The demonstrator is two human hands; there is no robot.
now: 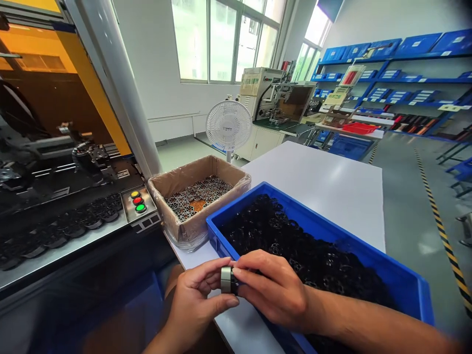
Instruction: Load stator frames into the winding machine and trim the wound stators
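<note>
Metal ring [225,280], a short silvery sleeve, sits low in the frame just left of centre, pinched between both hands above the near edge of the white desk [332,187]. The left hand [195,300] holds it with thumb and forefinger closed on its outer face, and the right hand [273,290] presses a small black part [234,285] against its right end, fingers [250,269] bunched tight around the joint. Doing this well probably means keeping the two pieces square to each other and pushing evenly, since a tilted start could jam. Just beyond the right hand, a blue bin [368,255] is heaped with black parts [295,241]. Further up and left, a plastic-lined cardboard box [195,172] holds more metal rings standing on end. At far left, a machine [55,147] shows three coloured buttons [137,200] and a row of dark parts along its ledge.
</note>
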